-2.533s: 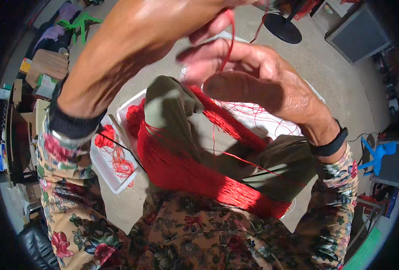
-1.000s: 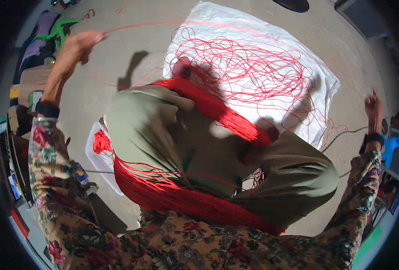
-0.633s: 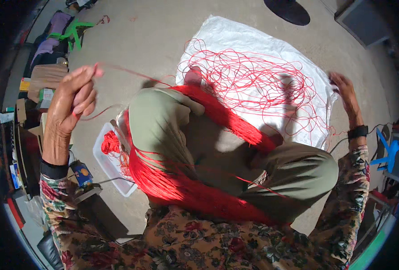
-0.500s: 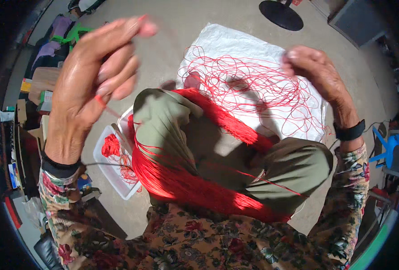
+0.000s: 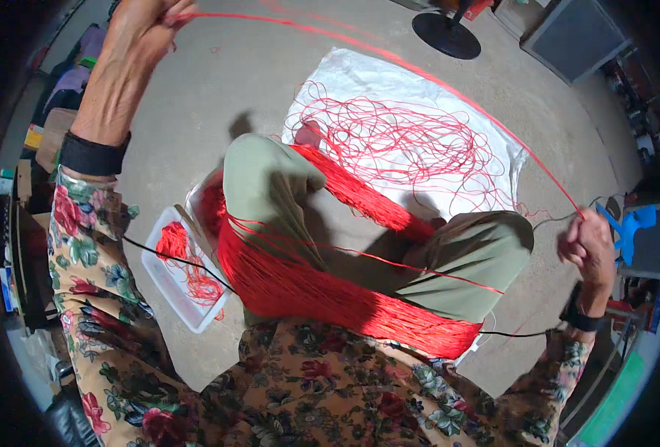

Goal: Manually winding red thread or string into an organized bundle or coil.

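A length of red thread [image 5: 390,56] runs in a long arc between my hands. At the upper left my left hand [image 5: 148,31] grips one end of this stretch, its fingers closed and partly cut off by the picture's edge. Far to the right and lower, my right hand [image 5: 592,249] pinches the other end. A thick skein of red thread [image 5: 330,302] loops around my bent knees, one band crossing my lap and another passing on the far side. Beyond my knees, loose tangled red thread [image 5: 412,138] is spread over a white sheet [image 5: 331,68].
Left of my knee stands a white plastic tray [image 5: 194,325] with a small bundle of red thread [image 5: 172,240]. A round black stand base [image 5: 447,36] is at the back, a blue stool [image 5: 635,227] at the right. Dark cables lead from my wristbands.
My hands have moved wide apart, the left up and away, the right outward and down toward me. The thread between them is now drawn out in a long arc.
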`<act>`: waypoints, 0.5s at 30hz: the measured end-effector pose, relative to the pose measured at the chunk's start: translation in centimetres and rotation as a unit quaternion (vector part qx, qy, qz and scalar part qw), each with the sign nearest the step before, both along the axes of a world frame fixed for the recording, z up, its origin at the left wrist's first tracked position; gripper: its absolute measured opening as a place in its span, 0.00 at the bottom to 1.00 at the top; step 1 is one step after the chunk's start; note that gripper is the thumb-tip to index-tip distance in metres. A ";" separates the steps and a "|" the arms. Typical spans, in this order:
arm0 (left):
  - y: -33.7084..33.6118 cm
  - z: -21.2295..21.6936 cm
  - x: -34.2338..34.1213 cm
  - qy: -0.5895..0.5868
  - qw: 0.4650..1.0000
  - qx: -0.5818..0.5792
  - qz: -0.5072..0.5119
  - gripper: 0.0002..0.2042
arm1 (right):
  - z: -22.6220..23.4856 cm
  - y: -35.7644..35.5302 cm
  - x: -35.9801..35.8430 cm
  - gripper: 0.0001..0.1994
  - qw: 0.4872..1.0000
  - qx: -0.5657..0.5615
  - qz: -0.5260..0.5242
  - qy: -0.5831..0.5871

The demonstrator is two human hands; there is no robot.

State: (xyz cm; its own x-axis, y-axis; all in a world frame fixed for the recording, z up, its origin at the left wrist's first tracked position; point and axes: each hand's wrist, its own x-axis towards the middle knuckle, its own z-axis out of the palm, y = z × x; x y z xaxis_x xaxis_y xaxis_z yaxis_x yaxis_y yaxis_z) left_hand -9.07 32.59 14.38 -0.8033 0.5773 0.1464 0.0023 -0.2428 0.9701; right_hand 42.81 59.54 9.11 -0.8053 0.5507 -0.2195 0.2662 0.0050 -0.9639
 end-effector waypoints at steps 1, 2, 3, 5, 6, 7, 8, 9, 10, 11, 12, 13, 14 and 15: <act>-0.9 -1.1 -2.4 -0.037 0.999 0.004 -0.007 0.11 | -0.7 1.5 3.9 0.13 0.999 0.003 -0.039 -0.019; -1.7 -2.6 -4.5 -0.047 0.998 -0.014 0.047 0.11 | -1.2 2.9 7.7 0.16 0.998 0.022 -0.047 -0.025; -2.4 -4.1 -6.4 -0.057 0.993 -0.031 0.102 0.11 | -1.8 4.0 11.3 0.17 0.997 0.023 -0.071 -0.019; -3.3 -6.6 -9.2 -0.072 0.982 -0.044 0.170 0.11 | -3.3 5.9 17.5 0.15 0.988 0.037 -0.134 -0.064; -3.3 -7.6 -10.2 -0.077 0.979 -0.041 0.183 0.10 | -4.0 6.6 20.0 0.13 0.990 0.013 -0.131 -0.056; -2.8 -8.4 -11.0 -0.083 0.976 -0.039 0.197 0.10 | -5.1 7.2 21.7 0.13 0.977 0.019 -0.172 -0.123; -1.7 -9.3 -11.5 -0.106 0.976 -0.074 0.175 0.10 | -6.2 7.9 22.6 0.12 0.966 0.016 -0.197 -0.166; -0.2 -10.2 -11.7 -0.130 0.973 -0.110 0.154 0.11 | -7.0 8.4 22.8 0.12 0.961 0.003 -0.197 -0.195; 1.5 -10.9 -11.6 -0.155 0.968 -0.143 0.135 0.11 | -7.9 9.0 21.9 0.11 0.961 0.011 -0.207 -0.183; 4.0 -11.5 -11.2 -0.157 0.975 -0.127 0.092 0.11 | -8.9 10.0 19.8 0.11 0.969 0.009 -0.193 -0.154; 6.2 -12.0 -10.5 -0.144 0.980 -0.132 0.047 0.11 | -9.7 11.0 16.8 0.11 0.976 0.016 -0.183 -0.119; 8.5 -12.2 -9.5 -0.128 0.982 -0.136 0.002 0.11 | -10.6 12.0 12.8 0.11 0.972 -0.022 -0.205 -0.115; 10.8 -12.3 -8.2 -0.089 0.980 -0.160 -0.071 0.11 | -11.3 13.1 8.2 0.11 0.956 -0.041 -0.262 -0.124; 13.2 -12.3 -6.6 -0.045 0.973 -0.178 -0.143 0.12 | -11.9 13.7 3.2 0.11 0.946 -0.096 -0.290 -0.107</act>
